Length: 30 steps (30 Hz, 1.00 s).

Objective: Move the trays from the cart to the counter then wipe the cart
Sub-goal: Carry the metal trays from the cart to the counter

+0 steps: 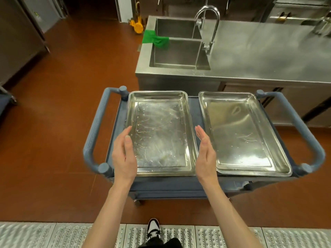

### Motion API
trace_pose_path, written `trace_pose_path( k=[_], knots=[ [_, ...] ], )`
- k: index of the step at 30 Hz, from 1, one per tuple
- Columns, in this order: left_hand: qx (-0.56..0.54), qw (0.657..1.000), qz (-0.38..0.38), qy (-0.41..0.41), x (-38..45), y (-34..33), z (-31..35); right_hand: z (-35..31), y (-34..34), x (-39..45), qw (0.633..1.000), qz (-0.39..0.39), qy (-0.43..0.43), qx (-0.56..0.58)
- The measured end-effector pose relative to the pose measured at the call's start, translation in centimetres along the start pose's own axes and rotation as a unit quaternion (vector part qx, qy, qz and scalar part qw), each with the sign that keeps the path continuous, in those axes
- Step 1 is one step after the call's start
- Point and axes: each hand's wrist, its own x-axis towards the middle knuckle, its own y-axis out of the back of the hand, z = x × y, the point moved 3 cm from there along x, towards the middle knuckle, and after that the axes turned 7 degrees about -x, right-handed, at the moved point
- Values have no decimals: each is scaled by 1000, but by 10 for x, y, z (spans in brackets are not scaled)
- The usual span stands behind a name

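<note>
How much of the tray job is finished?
Nothing is done yet: the left tray and right tray both sit on the cart. The left hand and right hand flank the left tray. Left: both moves to the counter, then wiping.

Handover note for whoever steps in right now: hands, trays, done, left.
Left hand: open, at the left rim of the left tray, holding nothing.
Right hand: open, in the gap between the trays, at that tray's right rim.
Both trays, left and right tray, lie on the cart.
Counter beyond the cart; green cloth hangs on the sink divider.
Done: nothing moved.
Left: carry both trays over, wipe the cart.
</note>
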Motion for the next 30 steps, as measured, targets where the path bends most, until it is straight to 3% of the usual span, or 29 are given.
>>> trace_pose_path(
  k=[6, 12, 24, 30],
  knots=[
    [44, 995, -18, 85, 12, 15, -55, 44, -32, 14, 989, -24, -58, -132],
    [35, 982, -31, 185, 23, 14, -95, 89, -48, 28, 953, -31, -84, -290],
    [134, 953, -49, 267, 38, 12, -133, 128, -43, 43, 924, 16, -203, -323],
    [116, 947, -37, 296, 41, 16, -129, 137, -35, 40, 919, 33, -246, -305]
  ],
)
